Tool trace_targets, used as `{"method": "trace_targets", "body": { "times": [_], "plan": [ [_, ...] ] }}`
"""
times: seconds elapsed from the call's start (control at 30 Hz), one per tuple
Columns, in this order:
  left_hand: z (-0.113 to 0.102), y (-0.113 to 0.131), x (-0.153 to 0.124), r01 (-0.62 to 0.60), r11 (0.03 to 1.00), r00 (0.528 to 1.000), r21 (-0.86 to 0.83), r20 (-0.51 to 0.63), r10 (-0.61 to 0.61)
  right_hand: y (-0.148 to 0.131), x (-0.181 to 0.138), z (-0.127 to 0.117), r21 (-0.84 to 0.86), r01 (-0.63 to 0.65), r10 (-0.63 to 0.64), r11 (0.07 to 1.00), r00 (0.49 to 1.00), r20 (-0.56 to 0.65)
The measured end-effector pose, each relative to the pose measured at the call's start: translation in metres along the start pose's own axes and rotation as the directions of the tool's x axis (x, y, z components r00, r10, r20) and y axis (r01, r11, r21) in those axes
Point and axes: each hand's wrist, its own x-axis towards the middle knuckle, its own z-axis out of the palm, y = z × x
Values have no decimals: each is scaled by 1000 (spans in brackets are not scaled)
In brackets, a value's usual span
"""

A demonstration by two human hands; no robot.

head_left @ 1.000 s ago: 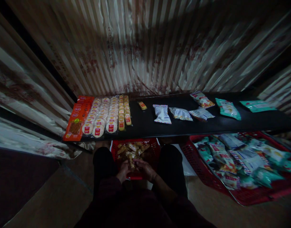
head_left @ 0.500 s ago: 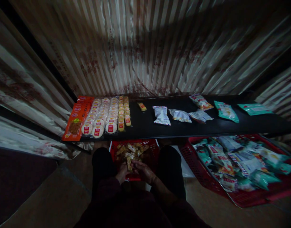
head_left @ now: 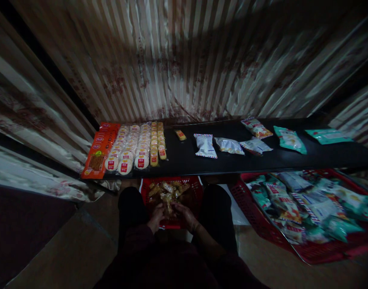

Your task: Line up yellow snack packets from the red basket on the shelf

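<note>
Both my hands are low in the red basket (head_left: 199, 192) between my knees, among small golden wrapped biscuit packs (head_left: 174, 186). My left hand (head_left: 156, 216) has its fingers closed at the left side of one upright biscuit pack (head_left: 168, 202). At that pack's right side, my right hand (head_left: 185, 214) closes its fingers on it too. The grip is dim and slightly blurred. On the black shelf (head_left: 184, 160) above, two columns of the same yellow packs (head_left: 158, 140) stand beside columns of round white wrapped crackers (head_left: 126, 152). One single yellow pack (head_left: 180, 135) lies apart from them.
Orange snack packets (head_left: 98, 154) line the shelf's left end. White bags (head_left: 205, 146), a red-and-white bag (head_left: 256, 128) and green bags (head_left: 290, 139) are spread along its right half. A larger red basket (head_left: 253, 212) full of bags stands at the right. Striped curtain (head_left: 172, 60) hangs behind.
My hands have shifted slightly, the right one a little to the right, and the biscuit pack between them has moved slightly right and up. The view has shifted a little; the shelf goods look unchanged.
</note>
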Motion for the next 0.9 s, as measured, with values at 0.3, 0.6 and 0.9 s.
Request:
{"method": "trace_targets", "body": {
  "times": [0.3, 0.6, 0.9],
  "plan": [
    [4, 9, -10, 26, 999, 997, -29, -73, -28, 4, 5, -4, -36, 1, -3, 999, 999, -43],
    [4, 10, -19, -3, 997, 1000, -74, 8, 3, 4, 5, -4, -22, 7, -8, 1000, 999, -43],
    [8, 8, -24, -76, 997, 997, 13, -29, 76, 14, 9, -3, -49, 63, -61, 997, 997, 50]
  ]
}}
